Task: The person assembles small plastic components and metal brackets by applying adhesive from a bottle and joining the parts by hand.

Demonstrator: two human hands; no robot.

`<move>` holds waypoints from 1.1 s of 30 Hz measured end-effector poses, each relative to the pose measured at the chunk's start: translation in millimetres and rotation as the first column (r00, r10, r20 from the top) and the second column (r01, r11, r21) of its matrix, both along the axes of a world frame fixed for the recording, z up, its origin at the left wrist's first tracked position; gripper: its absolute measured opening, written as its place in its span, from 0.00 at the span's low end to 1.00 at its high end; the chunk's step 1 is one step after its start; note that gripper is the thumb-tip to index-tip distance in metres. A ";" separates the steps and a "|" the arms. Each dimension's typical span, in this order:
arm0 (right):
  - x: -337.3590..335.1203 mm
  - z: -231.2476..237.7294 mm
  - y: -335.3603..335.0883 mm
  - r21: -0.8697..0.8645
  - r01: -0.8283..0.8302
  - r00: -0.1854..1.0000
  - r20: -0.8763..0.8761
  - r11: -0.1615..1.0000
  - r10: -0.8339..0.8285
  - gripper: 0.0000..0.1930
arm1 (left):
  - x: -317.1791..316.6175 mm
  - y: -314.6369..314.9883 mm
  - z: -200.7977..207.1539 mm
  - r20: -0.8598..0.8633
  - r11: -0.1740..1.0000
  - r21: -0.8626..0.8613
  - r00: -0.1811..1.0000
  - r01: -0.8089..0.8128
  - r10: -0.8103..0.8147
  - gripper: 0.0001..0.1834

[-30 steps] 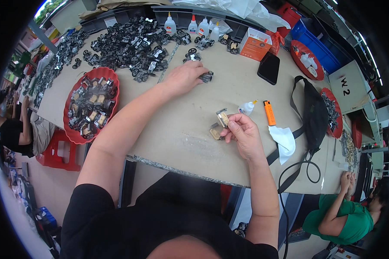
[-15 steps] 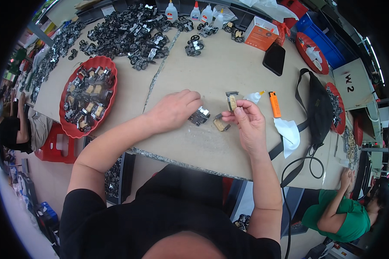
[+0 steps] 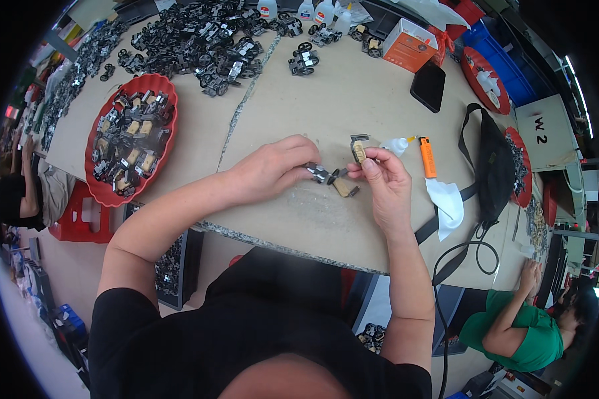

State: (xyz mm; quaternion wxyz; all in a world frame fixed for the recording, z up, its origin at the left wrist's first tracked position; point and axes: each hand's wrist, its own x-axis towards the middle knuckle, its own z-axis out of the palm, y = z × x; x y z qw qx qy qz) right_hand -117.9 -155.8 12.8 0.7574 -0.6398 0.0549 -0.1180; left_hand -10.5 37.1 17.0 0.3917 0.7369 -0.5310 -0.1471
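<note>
My left hand [image 3: 273, 169] grips a small black wheeled part [image 3: 322, 173] just above the tan table [image 3: 326, 93]. My right hand [image 3: 383, 183] pinches a small tan piece with a dark end [image 3: 359, 150], held upright close to the black part. Another tan piece [image 3: 343, 189] lies on the table between both hands. The fingertips of the two hands almost meet.
A red tray [image 3: 94, 186] of mixed parts sits at the left. A heap of black wheeled parts [image 3: 199, 40] lies at the back. A glue bottle [image 3: 398, 144], orange lighter [image 3: 427, 157], white cloth [image 3: 446, 199], black phone [image 3: 428, 86] and black bag [image 3: 496, 166] lie to the right. Another person [image 3: 519, 326] sits at the lower right.
My left hand came back from the far pile with a black part and now holds it beside my right hand. My right hand lifted its tan piece slightly.
</note>
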 end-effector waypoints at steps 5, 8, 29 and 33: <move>2.4 -6.8 2.3 -0.034 0.024 0.998 0.066 0.999 -0.022 0.07 | -6.6 -13.3 1.4 -0.026 0.993 -0.121 1.000 -0.013 0.010 0.12; 3.4 -8.9 2.2 -0.132 0.013 0.996 0.087 0.991 -0.002 0.07 | -6.4 -16.7 -8.7 -0.083 0.976 -0.215 0.997 -0.021 0.003 0.12; 5.7 0.3 2.2 -0.476 -0.054 0.996 0.030 0.878 0.078 0.05 | -4.2 -16.9 -16.1 -0.548 0.980 -0.181 0.836 -0.086 -0.028 0.16; 5.2 4.5 3.8 -0.489 -0.087 0.996 -0.035 0.868 0.080 0.06 | -2.8 -17.2 -12.3 -0.561 0.986 -0.156 0.827 -0.066 -0.033 0.16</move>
